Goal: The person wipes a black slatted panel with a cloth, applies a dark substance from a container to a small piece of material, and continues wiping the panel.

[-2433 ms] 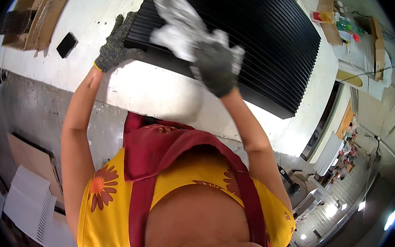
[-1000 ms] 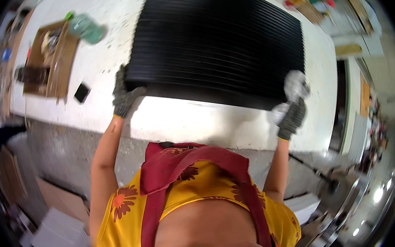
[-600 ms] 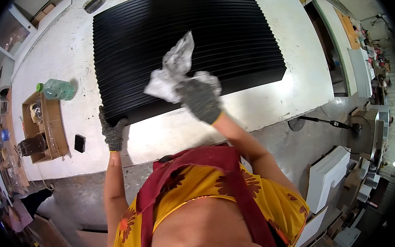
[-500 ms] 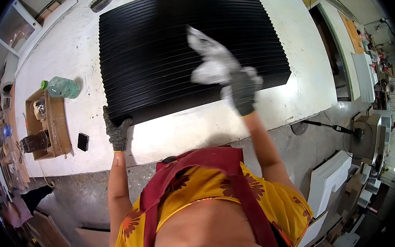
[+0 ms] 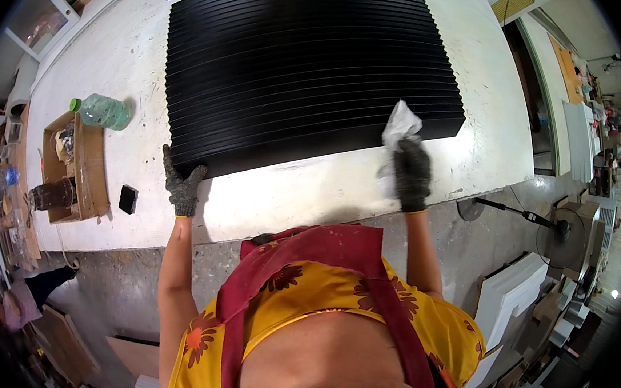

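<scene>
A black panel (image 5: 308, 70) with many narrow parallel ridges lies on the white worktable (image 5: 289, 199). My left hand (image 5: 183, 189), in a dark knitted glove, braces its near left corner, fingers along the left side and thumb against the front edge. At the near right, my right hand (image 5: 412, 173), gloved the same way, is closed round a crumpled white cloth (image 5: 401, 122). The cloth's upper end touches the panel's front edge; the rest hangs beside the hand over the tabletop. Motion slightly blurs the cloth and right glove.
Left on the table are a cardboard box (image 5: 91, 167) with a dark brown container (image 5: 52, 195) in it, a greenish bottle (image 5: 105, 112) lying by its rim, and a small black block (image 5: 128, 199). A fan (image 5: 560, 231) and white boards (image 5: 508, 296) stand on the floor, right.
My right hand has drawn the cloth off the panel's middle, toward me and to the right, to the near edge. My left hand keeps its corner; the whole view has shifted slightly.
</scene>
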The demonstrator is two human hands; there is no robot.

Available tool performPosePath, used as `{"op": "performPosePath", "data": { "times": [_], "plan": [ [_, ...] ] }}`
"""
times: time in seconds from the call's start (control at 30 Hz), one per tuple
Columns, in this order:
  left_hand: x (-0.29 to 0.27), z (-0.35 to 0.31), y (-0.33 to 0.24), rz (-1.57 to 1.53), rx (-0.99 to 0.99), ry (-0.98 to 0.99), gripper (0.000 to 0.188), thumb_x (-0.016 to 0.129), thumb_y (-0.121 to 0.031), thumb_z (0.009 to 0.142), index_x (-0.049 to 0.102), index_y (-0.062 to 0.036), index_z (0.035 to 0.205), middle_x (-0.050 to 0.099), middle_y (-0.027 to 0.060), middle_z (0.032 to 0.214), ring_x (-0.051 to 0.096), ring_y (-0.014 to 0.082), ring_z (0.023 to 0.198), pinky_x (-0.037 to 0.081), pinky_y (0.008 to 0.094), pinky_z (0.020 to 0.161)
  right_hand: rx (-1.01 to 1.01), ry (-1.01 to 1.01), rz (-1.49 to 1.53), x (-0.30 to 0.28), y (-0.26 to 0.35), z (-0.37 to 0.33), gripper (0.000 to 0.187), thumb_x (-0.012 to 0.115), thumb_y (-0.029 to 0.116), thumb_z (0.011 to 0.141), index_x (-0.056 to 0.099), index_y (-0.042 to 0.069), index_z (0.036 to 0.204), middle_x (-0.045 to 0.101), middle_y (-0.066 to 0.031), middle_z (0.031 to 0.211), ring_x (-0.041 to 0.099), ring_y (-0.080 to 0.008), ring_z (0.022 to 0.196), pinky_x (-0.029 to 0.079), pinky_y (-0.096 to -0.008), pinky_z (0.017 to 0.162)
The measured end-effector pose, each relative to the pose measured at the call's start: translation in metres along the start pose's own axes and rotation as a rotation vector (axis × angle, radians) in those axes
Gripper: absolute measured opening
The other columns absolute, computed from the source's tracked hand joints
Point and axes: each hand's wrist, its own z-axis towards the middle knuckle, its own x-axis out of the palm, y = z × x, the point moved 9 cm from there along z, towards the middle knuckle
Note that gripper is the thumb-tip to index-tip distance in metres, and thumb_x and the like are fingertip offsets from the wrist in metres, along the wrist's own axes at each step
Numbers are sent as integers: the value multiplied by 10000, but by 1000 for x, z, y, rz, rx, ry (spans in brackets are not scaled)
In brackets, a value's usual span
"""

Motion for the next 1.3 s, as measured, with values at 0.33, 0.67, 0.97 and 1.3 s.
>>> {"op": "performPosePath", "data": {
  "times": [0.33, 0.67, 0.97, 1.3],
  "plan": [
    [1, 4, -6, 187, 62, -31, 1018, 864, -99, 671, 288, -50, 1509, 442, 179, 1435, 485, 285, 1259, 420, 374, 1065, -199, 942, -196, 85, 151, 42, 405, 632, 424, 855, 674, 104, 1100, 690, -136, 1026, 668, -313, 917, 520, -443, 807],
    [10, -7, -48, 490, 182, -20, 1012, 874, -209, 669, 313, -43, 1495, 493, 205, 1388, 500, 294, 1253, 435, 381, 1053, -1026, 735, 175, -21, 405, 102, 440, 617, 347, 895, 603, 75, 1241, 631, -142, 1217, 621, -303, 1084, 490, -430, 944],
    [-15, -3, -30, 403, 154, -124, 1012, 903, -342, 630, 390, -52, 1452, 532, 189, 1355, 501, 349, 1254, 419, 418, 1053, -1134, 995, 157, -23, 447, 79, 384, 630, 250, 900, 620, 62, 1235, 635, -129, 1228, 608, -279, 1116, 466, -399, 980],
    [-82, -73, -50, 138, 312, -291, 895, 850, -174, 739, 359, -82, 1482, 507, 132, 1430, 494, 263, 1311, 410, 399, 1087, -580, 1171, 375, 56, 423, 84, 338, 644, 142, 905, 638, 48, 1229, 639, -115, 1241, 594, -253, 1151, 438, -365, 1020]
  ]
}}
